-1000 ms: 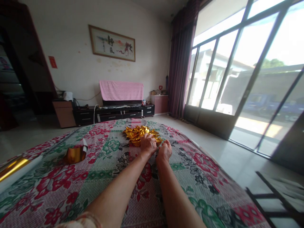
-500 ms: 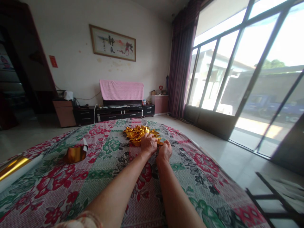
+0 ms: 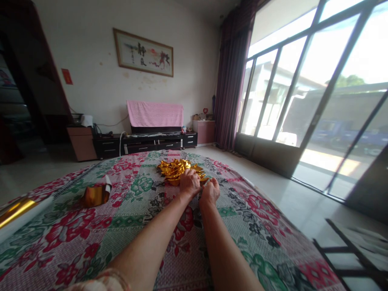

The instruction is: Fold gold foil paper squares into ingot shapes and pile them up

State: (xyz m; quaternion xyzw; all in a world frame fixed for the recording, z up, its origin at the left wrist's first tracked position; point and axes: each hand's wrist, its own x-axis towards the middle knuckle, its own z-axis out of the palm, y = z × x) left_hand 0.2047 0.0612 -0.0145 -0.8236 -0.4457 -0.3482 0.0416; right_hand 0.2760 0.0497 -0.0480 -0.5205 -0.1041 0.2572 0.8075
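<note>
Less of the gold foil pile [image 3: 174, 171], lying at the frame's centre, shows between the curled left hand [image 3: 190, 182] and curled right hand [image 3: 210, 192] than half a second ago, suggesting close handiwork at its lower-right edge, though what exactly they pinch I cannot tell.

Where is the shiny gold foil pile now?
The shiny gold foil pile lies near the head view's centre, on the multicoloured floral cloth, partly behind the left hand.
</note>
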